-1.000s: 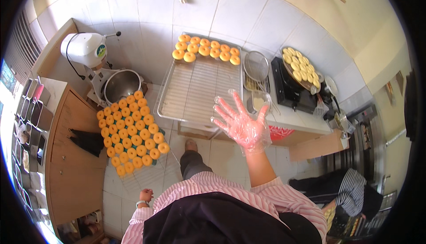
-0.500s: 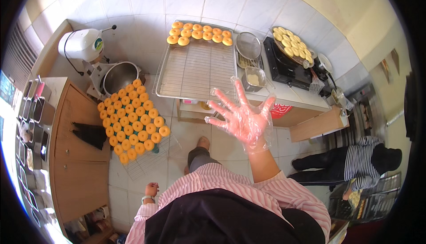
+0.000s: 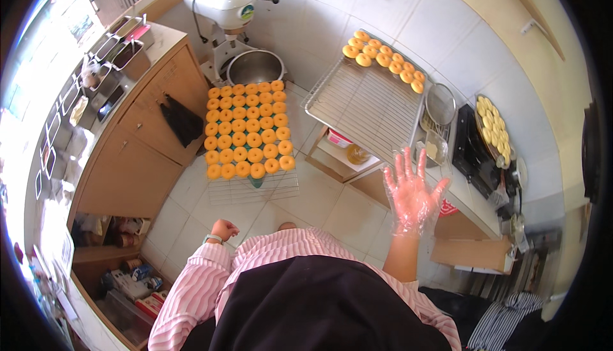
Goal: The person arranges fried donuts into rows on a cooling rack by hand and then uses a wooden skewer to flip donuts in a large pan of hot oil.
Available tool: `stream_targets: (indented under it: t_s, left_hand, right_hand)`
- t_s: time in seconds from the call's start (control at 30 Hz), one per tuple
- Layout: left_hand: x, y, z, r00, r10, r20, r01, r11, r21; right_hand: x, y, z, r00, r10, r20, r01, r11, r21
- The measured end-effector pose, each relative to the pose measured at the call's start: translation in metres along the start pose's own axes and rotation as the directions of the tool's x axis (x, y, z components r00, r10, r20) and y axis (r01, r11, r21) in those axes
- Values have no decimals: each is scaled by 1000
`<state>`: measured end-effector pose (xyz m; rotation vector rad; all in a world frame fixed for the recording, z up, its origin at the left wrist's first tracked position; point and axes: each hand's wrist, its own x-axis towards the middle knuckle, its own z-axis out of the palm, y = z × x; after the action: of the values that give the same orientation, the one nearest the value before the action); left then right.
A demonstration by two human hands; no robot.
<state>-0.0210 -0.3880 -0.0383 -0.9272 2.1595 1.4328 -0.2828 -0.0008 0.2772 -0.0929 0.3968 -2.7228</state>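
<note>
Fingers [image 3: 403, 163] of the right hand [image 3: 412, 198] are spread wide and straight, grasping nothing. A thin clear glove covers the hand to the wrist, which suits contact with food. The hand hangs raised in front of the body, near the front corner of the wire tray [image 3: 370, 105] but apart from it.

Head view, right side: the wire tray lies on a counter [image 3: 476, 204]. Its mesh is mostly bare; a double row of orange doughnuts [image 3: 383, 57] sits along the far edge only, well apart from the hand. Open mesh lets air pass under the pieces. Just beside the tray's right edge lies a round sieve [image 3: 440, 103], and beyond it a dark cooker [image 3: 476, 156] with a round plate of paler rings [image 3: 493, 127]. Under the counter, a shelf [image 3: 335, 153] holds small containers.

Head view, centre: a second rack [image 3: 252, 185] stands lower, over the tiled floor [image 3: 319, 198]. Doughnut rows [image 3: 248, 127] fill nearly all of it in a tight grid; only the near strip is bare.

Head view, left side: the left hand [image 3: 223, 230] hangs low at the person's side. Its fingers curl loosely inward; whether they hold anything cannot be told. A band shows at the wrist. A white stand mixer [image 3: 223, 6] with a steel bowl [image 3: 255, 67] stands behind the full rack, beside a wooden cabinet [image 3: 140, 147].
</note>
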Motion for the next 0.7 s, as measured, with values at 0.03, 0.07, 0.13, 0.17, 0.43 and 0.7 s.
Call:
stream_targets:
  t_s: [0.03,0.07,0.13,0.17,0.43,0.7]
  left_hand:
    - [-1,1,-2,1000,-12,17,11,999,40]
    - [-2,2,-3,999,-25,42,21,997,77]
    - [-1,4,-4,996,-73,57,59,975,212]
    - [1,7,-5,993,-87,76,62,957,282]
    - [53,56,23,982,-69,177,-27,873,488]
    - [107,128,87,742,486,461,-647,699,305]
  right_hand:
    - [1,-2,-2,1000,-24,-5,24,999,-23]
    - [0,-4,-4,999,-19,43,20,999,-27]
    - [-6,-11,-11,993,-22,114,22,1000,0]
    - [-10,-15,-16,992,-66,108,65,998,5]
    - [-117,-73,-57,938,-342,52,344,938,-50]
    - [-225,-125,-89,701,-688,-188,702,712,13]
